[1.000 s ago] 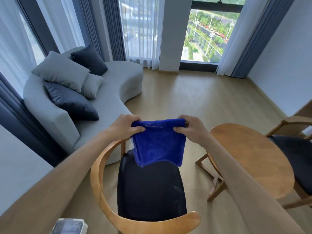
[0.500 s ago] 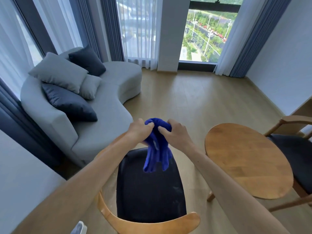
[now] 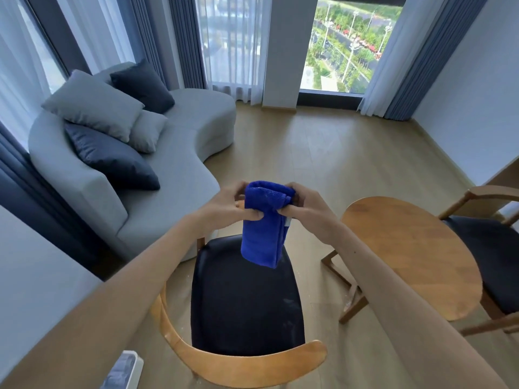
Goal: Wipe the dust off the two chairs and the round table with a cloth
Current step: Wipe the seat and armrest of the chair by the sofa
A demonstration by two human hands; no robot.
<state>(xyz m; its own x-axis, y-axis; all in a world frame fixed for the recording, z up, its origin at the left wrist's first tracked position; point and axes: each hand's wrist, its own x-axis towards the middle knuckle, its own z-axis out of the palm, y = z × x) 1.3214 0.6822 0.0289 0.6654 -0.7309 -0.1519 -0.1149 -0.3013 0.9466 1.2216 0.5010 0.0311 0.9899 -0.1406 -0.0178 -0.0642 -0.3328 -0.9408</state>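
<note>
Blue cloth (image 3: 265,220) hangs folded between our hands, left hand (image 3: 224,209) and right hand (image 3: 307,210) each pinching its top above the chair (image 3: 244,313).

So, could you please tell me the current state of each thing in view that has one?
cloth: folded narrow, hanging above the near chair's seat, touching no furniture.
left hand: pinching the cloth's left side.
right hand: pinching the cloth's right side.
near chair: upright, pale specks on its dark seat.
round table: upright, top bare.
far chair: upright, partly cut off.
</note>
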